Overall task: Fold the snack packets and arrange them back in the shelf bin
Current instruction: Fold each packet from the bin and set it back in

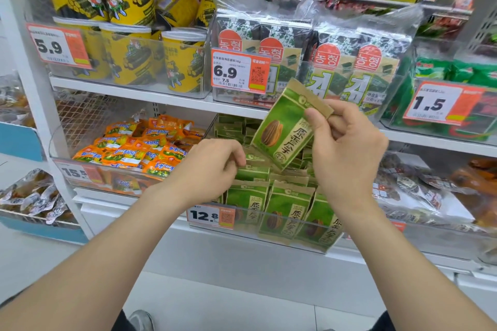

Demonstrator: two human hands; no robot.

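Note:
My right hand pinches the brown top edge of a green sunflower-seed packet and holds it tilted above the clear shelf bin. The bin holds several more green packets, most standing upright in rows. My left hand reaches into the bin from the left with its fingers curled at the top of a packet in the second row. Whether it grips that packet is hidden by the fingers.
An orange price tag reading 12.8 hangs on the bin's front. To its left lies a bin of orange snack packs. The shelf above carries yellow tubs and seaweed packs. Clear-wrapped snacks fill the bin at the right.

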